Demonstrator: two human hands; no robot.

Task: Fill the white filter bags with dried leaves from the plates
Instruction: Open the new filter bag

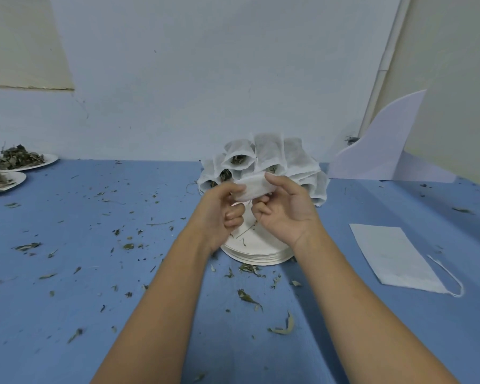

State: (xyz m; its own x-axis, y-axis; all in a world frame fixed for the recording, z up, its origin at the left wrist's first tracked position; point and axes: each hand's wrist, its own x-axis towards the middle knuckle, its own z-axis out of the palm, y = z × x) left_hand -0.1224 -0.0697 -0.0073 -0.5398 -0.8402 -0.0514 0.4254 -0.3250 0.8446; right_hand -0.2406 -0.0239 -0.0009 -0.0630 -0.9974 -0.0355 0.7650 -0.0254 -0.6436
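White gauzy filter bags in a heap (269, 159): far centre of the blue cloth-covered table (67, 217), resting on the far part of a stack of white paper plates (258, 256). Several mouths face the camera with dark dried leaf showing inside. The bags look puffed, thin and half see-through, with rough-cut edges. Judgement: most of the batch is filled.

Flat white filter bag with a drawstring (394, 256): near right on the table, well apart from the heap. It lies flat and appears empty, so it is left to fill.

Two white paper plates of dried leaves (49, 160): far left edge, both loaded. Leaf stock is not used up.

Small white filter bag in hand (257, 187): raised just in front of the heap, above the plate stack, long side running left to right. Contents: cannot tell.
- Left hand (222, 214): narrow grip, pinching the bag's left end, other fingers curled.
- Right hand (286, 212): narrow grip, thumb and fingertips on the right end.
- Judged step: working the bag's mouth. Opening or closing, cannot tell.

Loose dried leaf fragments (247, 296): scattered across the table, densest near the plate stack.
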